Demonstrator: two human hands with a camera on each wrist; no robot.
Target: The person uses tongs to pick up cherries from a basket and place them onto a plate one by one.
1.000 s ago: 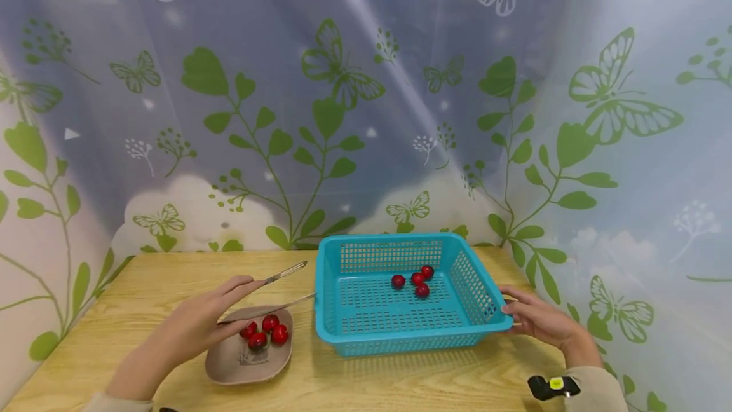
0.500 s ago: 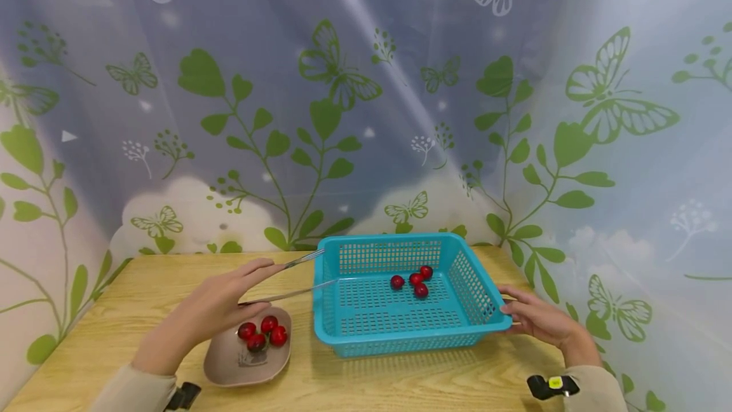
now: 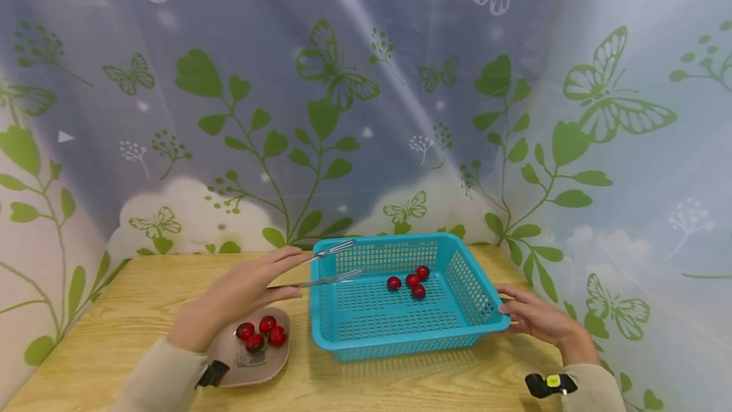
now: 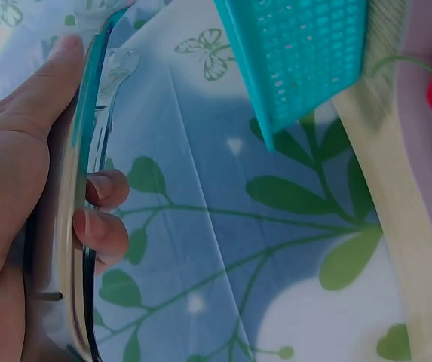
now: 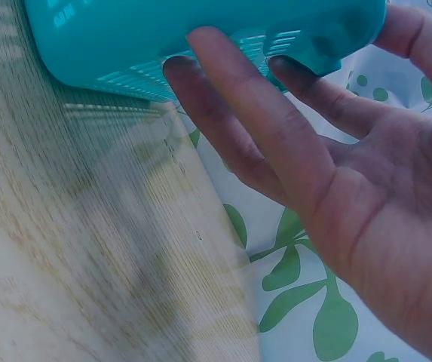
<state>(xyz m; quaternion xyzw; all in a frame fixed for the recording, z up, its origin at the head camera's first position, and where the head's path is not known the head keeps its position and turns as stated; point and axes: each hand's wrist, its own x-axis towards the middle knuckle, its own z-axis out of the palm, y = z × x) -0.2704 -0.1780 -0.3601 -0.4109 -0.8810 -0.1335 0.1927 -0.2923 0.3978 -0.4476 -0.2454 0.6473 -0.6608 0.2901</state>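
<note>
The left hand point(image 3: 248, 291) grasps a pair of metal tongs point(image 3: 320, 281), the thumb on one arm and curled fingertips against the other; its grip is loose enough that the two arms stand apart. The tongs' slotted ends reach over the left side of a turquoise basket point(image 3: 408, 339), the upper one near the back left corner and the lower one over the basket's inside; whether either touches the plastic cannot be told. The right hand point(image 3: 540, 318) holds the basket at its right end, near the front corner, with the thumb at the rim and the other fingers, fairly straight and a little spread, against the outer wall and lower side. Inside the basket four red fruits point(image 3: 412, 280) lie right of the middle, three grouped close together and one slightly to the left. Below the left hand and left of the basket sits a pinkish-brown plate point(image 3: 274, 361) carrying four more fruits point(image 3: 277, 336), bunched together toward its far side. The left forearm's sleeve point(image 3: 166, 377) overlaps the plate's left edge. Basket and plate both stand on a wooden table point(image 3: 320, 386).
</note>
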